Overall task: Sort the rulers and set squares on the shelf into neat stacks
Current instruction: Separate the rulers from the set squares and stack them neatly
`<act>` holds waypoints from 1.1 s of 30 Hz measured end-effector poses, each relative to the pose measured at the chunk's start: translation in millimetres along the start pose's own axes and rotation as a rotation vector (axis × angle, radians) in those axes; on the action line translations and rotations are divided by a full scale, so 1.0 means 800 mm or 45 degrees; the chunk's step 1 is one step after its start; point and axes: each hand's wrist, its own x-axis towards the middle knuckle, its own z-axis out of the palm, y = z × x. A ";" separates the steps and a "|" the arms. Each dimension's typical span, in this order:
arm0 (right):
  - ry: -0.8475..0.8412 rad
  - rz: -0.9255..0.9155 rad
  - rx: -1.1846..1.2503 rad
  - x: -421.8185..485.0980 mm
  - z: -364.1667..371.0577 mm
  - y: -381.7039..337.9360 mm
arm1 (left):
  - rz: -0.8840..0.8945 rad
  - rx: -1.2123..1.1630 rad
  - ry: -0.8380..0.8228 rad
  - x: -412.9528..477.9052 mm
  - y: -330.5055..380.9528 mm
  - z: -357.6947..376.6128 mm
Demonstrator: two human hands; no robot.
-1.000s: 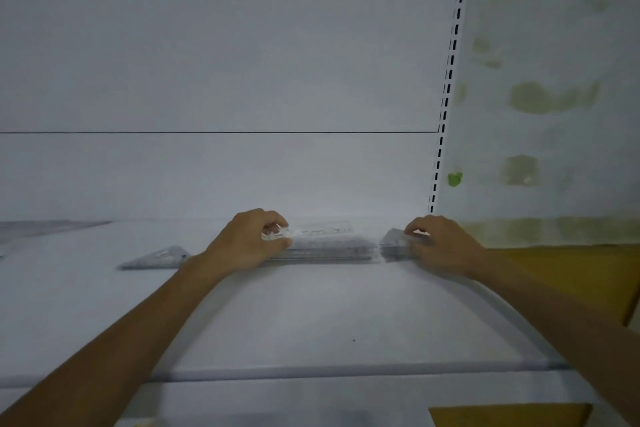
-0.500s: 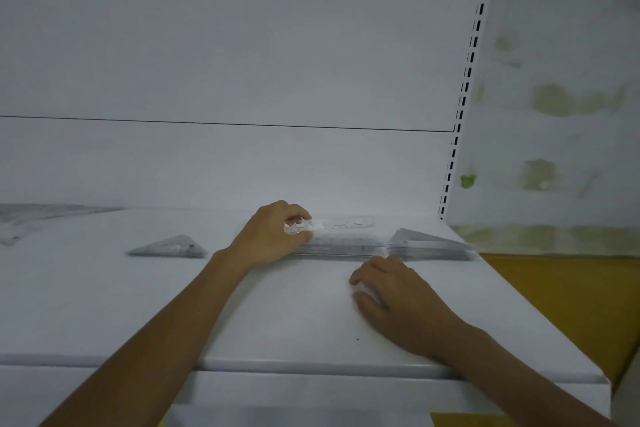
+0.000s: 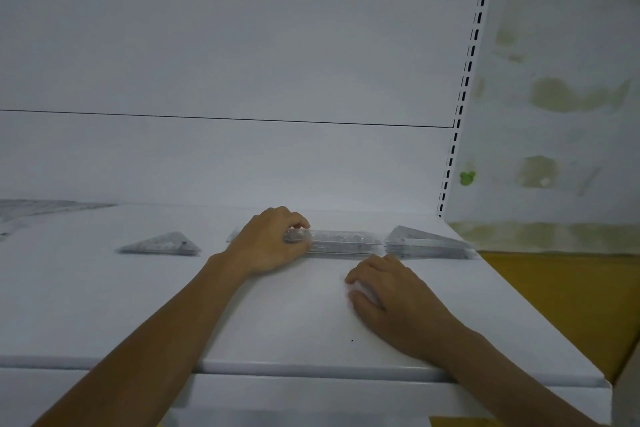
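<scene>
The left hand [image 3: 268, 243] grips the left end of the rulers [image 3: 341, 242], fingers curled over the top and thumb against the near edge. The rulers are clear plastic strips with fine grey markings, lying flat in a low, long stack towards the back of the shelf [image 3: 277, 322]. Their right end sits just beside the right set squares [image 3: 427, 242], a stack of clear triangles near the shelf's right edge. The right hand [image 3: 391, 302] lies palm down on the bare shelf in front of the gap between those two stacks. Its fingers are loosely bent and it holds nothing that can be seen. The left set squares [image 3: 161, 245], a smaller clear triangular stack, lie well apart to the left. A blurred grey far pile [image 3: 38, 210] sits at the back left, too unclear to name. The shelf is smooth white metal with a rounded front lip. Behind it rises a plain white back panel [image 3: 242, 45], with a slotted upright [image 3: 464, 97] at its right side. Beyond that stands a pale wall [image 3: 571, 97] blotched with green, above a yellow surface [image 3: 554, 305]. A second ago the right hand rested on the right set squares. It has since come off them and drawn back towards the front, while the left hand keeps its grip.
</scene>
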 end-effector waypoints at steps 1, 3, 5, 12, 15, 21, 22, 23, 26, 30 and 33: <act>0.003 -0.005 -0.002 0.000 -0.001 0.000 | 0.009 0.013 0.019 0.000 0.000 0.001; -0.008 0.011 0.002 0.000 -0.002 0.002 | 0.021 0.008 0.057 0.000 0.000 0.003; -0.030 0.042 0.021 -0.001 -0.004 0.000 | 0.021 0.003 0.083 -0.001 0.001 0.000; 0.034 0.049 0.033 0.050 -0.005 -0.052 | -0.107 -0.017 0.048 -0.037 -0.044 -0.080; 0.094 -0.024 0.130 0.097 0.018 -0.113 | -0.180 -0.013 0.053 -0.086 -0.087 -0.126; -0.032 -0.101 0.296 0.189 0.093 -0.269 | -0.352 0.089 0.147 -0.209 -0.199 -0.225; -0.047 -0.115 0.314 0.203 0.104 -0.295 | -0.392 0.101 0.159 -0.230 -0.218 -0.242; -0.057 -0.127 0.327 0.216 0.114 -0.320 | -0.427 0.118 0.170 -0.249 -0.235 -0.258; -0.093 -0.169 0.365 0.248 0.142 -0.391 | -0.514 0.144 0.203 -0.305 -0.282 -0.304; -0.123 -0.242 0.388 0.283 0.175 -0.465 | -0.571 0.193 0.247 -0.361 -0.329 -0.349; -0.127 -0.269 0.412 0.308 0.194 -0.507 | -0.603 0.229 0.266 -0.384 -0.355 -0.373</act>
